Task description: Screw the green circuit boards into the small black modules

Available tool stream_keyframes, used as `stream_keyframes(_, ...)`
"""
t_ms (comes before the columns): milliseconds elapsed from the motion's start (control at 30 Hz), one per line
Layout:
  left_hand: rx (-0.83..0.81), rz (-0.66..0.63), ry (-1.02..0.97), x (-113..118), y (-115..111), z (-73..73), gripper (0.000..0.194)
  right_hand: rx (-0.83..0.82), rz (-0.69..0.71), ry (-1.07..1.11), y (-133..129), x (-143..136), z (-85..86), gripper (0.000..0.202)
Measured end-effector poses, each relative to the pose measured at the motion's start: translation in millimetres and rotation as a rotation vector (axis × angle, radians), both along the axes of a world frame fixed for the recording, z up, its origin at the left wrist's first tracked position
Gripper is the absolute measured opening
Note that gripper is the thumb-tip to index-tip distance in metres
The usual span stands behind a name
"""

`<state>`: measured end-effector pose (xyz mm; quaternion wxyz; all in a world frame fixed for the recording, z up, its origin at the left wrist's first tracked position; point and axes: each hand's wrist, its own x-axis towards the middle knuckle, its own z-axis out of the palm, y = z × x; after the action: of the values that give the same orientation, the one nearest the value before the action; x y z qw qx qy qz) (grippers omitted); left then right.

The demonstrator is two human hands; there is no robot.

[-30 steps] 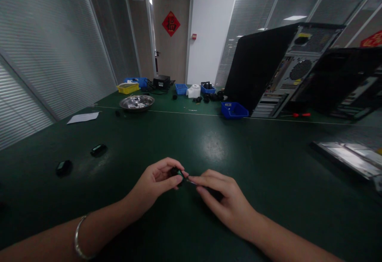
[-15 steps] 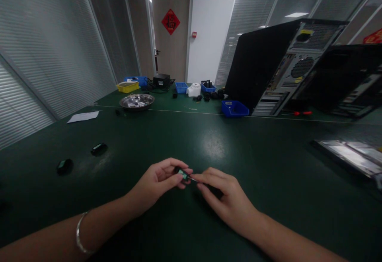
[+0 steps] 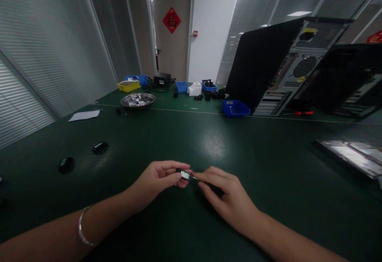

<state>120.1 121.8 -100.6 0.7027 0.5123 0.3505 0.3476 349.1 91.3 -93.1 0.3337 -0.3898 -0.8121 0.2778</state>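
Note:
My left hand (image 3: 165,178) is closed on a small black device with a pale display (image 3: 185,175), pinched between thumb and fingers above the green table (image 3: 143,230). My right hand (image 3: 222,188) pinches a thin, light-coloured metal piece (image 3: 194,178) whose other end meets the device's right edge. Its exact kind is too small to make out. Over to the left on the table lie two similar black devices with displays, one nearer (image 3: 65,164) and one farther (image 3: 99,147).
A metal bowl (image 3: 137,105) of small parts stands at the far left beside a white paper (image 3: 84,115). A blue bin (image 3: 235,109) sits before a black computer case (image 3: 262,59). A flat metallic unit (image 3: 352,154) lies at right.
The device in my left hand has turned slightly, so its display now looks brighter and faces me more. My right hand keeps nearly the same place.

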Motion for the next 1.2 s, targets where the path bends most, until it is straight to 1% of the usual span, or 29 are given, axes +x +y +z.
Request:
stream_keyframes(233,-0.044,0.067,0.089,5.0,-3.6,8.1,0.026,0.024,0.006,-0.097,-1.7,-0.1,-2.6,0.035)
stream_keyframes(467,-0.075,0.106,0.109,6.1,-5.5,8.7,0.023,0.033,0.017,-0.135,-2.8,-1.0,-1.5,0.035)
stream_keyframes(567,-0.083,0.092,0.070,5.6,-4.6,7.6,0.024,0.029,0.012,-0.124,-2.4,-0.9,-0.8,0.034)
stream_keyframes(667,-0.079,0.052,0.026,5.0,-3.4,7.1,0.028,0.017,-0.004,-0.079,-1.9,-1.3,-0.4,0.033)
stream_keyframes(800,-0.039,0.005,0.042,5.5,-4.1,7.5,0.031,0.004,-0.012,-0.018,-1.0,-1.9,0.1,0.031)
stream_keyframes(1033,0.015,-0.003,0.024,5.1,-5.0,2.9,0.025,0.006,-0.006,0.010,-0.3,-2.0,-0.2,0.031)
stream_keyframes(1200,0.007,0.005,0.006,5.3,-4.4,2.3,0.026,0.005,0.006,0.022,-1.4,-2.8,0.3,0.032)
